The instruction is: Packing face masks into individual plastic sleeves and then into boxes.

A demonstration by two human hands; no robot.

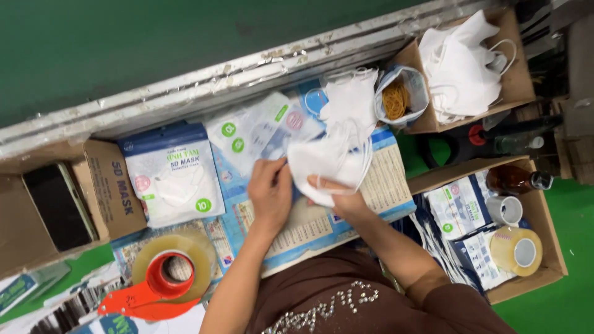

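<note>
Holding a small stack of white masks (328, 162) at the centre of the frame, we pinch it from both sides: our left hand (270, 188) has its fingers pressed together on the stack's left edge, and our right hand (339, 196) cups the lower right edge with the fingers curled under, thumb on top. The stack sits just above the counter (383, 185), over the printed blue and white sheets lying there, with a clear pouch (253, 130) just beside it toward the upper left. To handle this well, we judge it best to keep the edges squared and the ear loops tucked in, gripping firmly enough that no mask slips out yet lightly enough not to crease the folds. A packed mask bag (176, 176) lies at the left, a tape dispenser (162, 278) at the lower left, a cup of rubber bands (399, 99) above right, and a cardboard box of loose masks (516, 68) in the upper right corner.
</note>
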